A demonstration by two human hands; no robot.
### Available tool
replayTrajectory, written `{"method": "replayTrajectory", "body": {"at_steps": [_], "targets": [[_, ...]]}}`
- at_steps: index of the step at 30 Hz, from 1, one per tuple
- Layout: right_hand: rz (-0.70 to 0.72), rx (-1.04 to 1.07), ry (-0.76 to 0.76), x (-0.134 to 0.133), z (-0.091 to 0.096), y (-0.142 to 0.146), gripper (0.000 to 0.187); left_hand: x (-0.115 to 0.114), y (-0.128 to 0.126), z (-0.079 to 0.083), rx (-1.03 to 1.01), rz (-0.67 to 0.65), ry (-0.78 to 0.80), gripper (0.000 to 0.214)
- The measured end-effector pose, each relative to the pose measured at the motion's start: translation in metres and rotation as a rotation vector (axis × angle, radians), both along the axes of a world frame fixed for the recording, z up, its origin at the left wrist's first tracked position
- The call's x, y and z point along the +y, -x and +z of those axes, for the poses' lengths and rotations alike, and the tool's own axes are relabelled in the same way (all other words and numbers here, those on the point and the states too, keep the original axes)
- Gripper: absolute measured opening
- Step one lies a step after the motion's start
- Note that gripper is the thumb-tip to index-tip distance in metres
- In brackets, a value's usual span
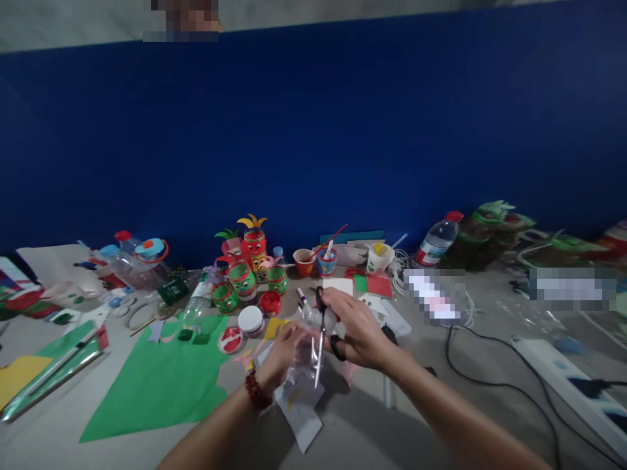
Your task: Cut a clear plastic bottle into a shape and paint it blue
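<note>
My right hand (356, 326) is closed around the black handles of a pair of scissors (319, 359), whose blades point down towards me. In my left hand (284, 352) is a piece of clear plastic bottle (307, 356), gripped with the fingers curled round it. The scissor blades lie right along the plastic; whether they cut into it I cannot tell. A scrap of white paper (302, 411) lies under my hands. Just beyond them rest a white marker (302, 297), a white round jar lid (251, 320) and a small pot of red paint (231, 339).
A green paper sheet (161, 378) covers the left of the table. Decorated plastic cups (242, 281) and paper paint cups (304, 261) line the blue partition (313, 130). A capped bottle (438, 240), a black cable (482, 378) and a power strip (571, 385) occupy the right.
</note>
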State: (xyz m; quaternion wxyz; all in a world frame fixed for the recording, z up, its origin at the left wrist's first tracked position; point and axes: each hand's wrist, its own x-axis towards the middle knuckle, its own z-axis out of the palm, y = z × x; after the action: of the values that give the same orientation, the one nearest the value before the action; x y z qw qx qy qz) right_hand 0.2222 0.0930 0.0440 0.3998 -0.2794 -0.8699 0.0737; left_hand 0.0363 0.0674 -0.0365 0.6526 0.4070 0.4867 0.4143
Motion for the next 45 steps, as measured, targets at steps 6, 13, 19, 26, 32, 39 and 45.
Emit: {"method": "replayTrajectory", "body": {"at_steps": [6,13,19,26,32,39,45], "targets": [[-0.111,0.344,0.409,0.018,0.011,-0.009,0.034,-0.003,0.009,0.019,-0.109,-0.141,0.014,0.047],[-0.135,0.581,0.591,0.041,0.003,-0.013,0.035,-0.01,0.01,0.029,-0.162,-0.27,-0.052,0.03],[-0.141,0.569,0.592,0.034,0.005,-0.012,0.038,-0.012,0.008,0.026,-0.111,-0.245,-0.102,0.026],[-0.147,0.575,0.537,0.037,0.0,-0.012,0.036,-0.014,0.007,0.022,-0.139,-0.243,-0.109,0.028],[-0.124,0.53,0.498,0.027,0.009,-0.009,0.036,-0.015,0.001,0.018,-0.132,-0.186,-0.11,0.02],[-0.106,0.52,0.516,0.026,0.01,-0.012,0.032,-0.017,0.001,0.02,-0.207,-0.15,-0.044,0.024],[-0.115,0.513,0.505,0.029,0.002,-0.012,0.03,-0.016,-0.004,0.022,-0.278,-0.106,-0.037,0.02]]}}
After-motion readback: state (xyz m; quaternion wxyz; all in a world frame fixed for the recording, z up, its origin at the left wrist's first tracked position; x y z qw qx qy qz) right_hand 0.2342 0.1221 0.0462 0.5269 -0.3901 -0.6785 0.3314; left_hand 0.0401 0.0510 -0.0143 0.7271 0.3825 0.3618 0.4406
